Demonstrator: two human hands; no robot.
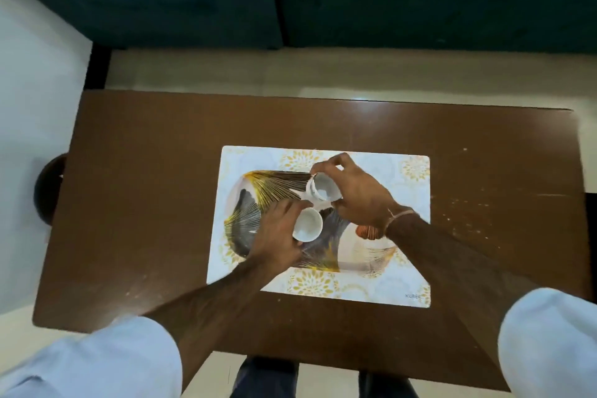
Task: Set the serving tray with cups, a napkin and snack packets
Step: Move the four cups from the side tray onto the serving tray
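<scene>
Serving tray [258, 191], oval with a gold-and-grey fan print, sits centred on the floral placemat [410, 281], itself mid-way across the brown wooden table [145, 171]. We judge the step in hand as seating both cups on the tray

How we'd do it well:
- lower each cup level; the right one is tilted with its mouth toward us, so we'd square it up before contact
- keep a gap between the two so rims don't clink
- park them toward one end, leaving bare tray for the napkin and snack packets
- release only once each base is flat on the tray

Hands: left hand [274, 233] has fingers wrapped round the left white cup [307, 224], held upright over tray centre. Right hand [358, 197] pinches the right white cup [324, 189] at its rim and side, just beyond the first

Count: 1 table, 1 placemat, 1 tray, 2 cups, 0 napkins and 0 snack packets visible
</scene>
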